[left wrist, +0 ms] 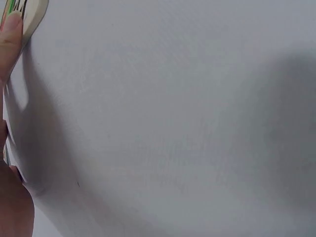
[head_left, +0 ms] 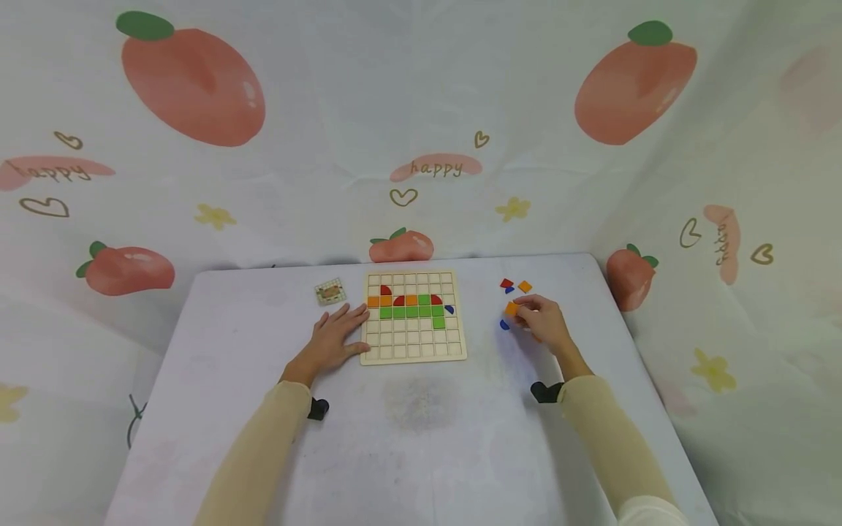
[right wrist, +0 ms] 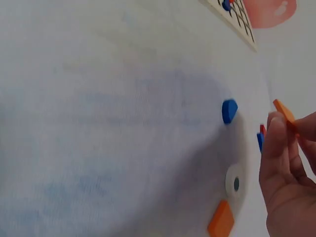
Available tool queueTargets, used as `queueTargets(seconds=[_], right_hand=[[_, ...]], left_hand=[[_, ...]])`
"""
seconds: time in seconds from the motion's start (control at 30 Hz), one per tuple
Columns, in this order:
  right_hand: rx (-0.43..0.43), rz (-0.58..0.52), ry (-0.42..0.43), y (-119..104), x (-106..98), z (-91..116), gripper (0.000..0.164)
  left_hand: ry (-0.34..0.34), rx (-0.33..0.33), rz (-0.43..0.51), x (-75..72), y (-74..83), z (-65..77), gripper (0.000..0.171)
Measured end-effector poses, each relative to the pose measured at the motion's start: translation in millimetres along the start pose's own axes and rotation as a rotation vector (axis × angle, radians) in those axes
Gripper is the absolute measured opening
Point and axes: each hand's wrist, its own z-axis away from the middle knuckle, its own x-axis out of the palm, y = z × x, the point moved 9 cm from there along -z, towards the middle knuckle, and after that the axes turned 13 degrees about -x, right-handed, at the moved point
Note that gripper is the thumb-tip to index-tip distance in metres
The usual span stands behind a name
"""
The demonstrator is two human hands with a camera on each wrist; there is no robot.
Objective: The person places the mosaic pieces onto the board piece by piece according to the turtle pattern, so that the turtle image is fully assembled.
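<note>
A wooden grid board [head_left: 413, 353] lies on the table, with orange, green, red and blue tiles set across its upper half. My left hand [head_left: 332, 342] rests at its left side, fingers spread and fingertips on the edge. In the left wrist view, the thumb [left wrist: 10, 42] lies against the board's corner [left wrist: 33, 17]. To the right of the board, my right hand [head_left: 542, 323] pinches an orange square tile [head_left: 511, 309] between thumb and fingers. The right wrist view shows this orange tile [right wrist: 284, 110] held tilted above the table. A blue rounded piece [right wrist: 229, 111] lies below it.
Past my right hand lie a red piece [head_left: 506, 283], a small blue piece [head_left: 509, 291] and another orange tile [head_left: 525, 286]. A small patterned card [head_left: 330, 291] lies left of the board. A white disc [right wrist: 232, 186] with a dark centre shows in the right wrist view.
</note>
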Motion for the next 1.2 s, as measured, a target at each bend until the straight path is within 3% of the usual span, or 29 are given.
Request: queueTargets(seconds=[0.17,0.33,0.67,0.87,1.2], right_hand=[[0.001,-0.087,-0.021,-10.5,15.7,-3.4,0.033],[-0.024,-0.102,-0.031,-16.3,32.4,-9.0,0.034],[-0.108,-0.049,-0.115,-32.1,75.4,-15.1,0.039],[-0.221,0.004,-0.202,-53.2,104.8,-12.9,0.037],[-0.380,0.142,-0.243,-80.7,141.5,-9.9,0.032]], left_hand=[[-0.014,-0.019,0.036,-1.4,0.8,0.2,0.081],[-0.016,-0.027,0.048,-2.3,1.6,-0.3,0.080],[-0.013,-0.025,0.075,-1.5,-0.4,-3.0,0.081],[-0.016,-0.026,0.099,-1.6,-0.6,-2.6,0.081],[-0.009,-0.019,0.115,-2.2,-2.3,-1.4,0.074]])
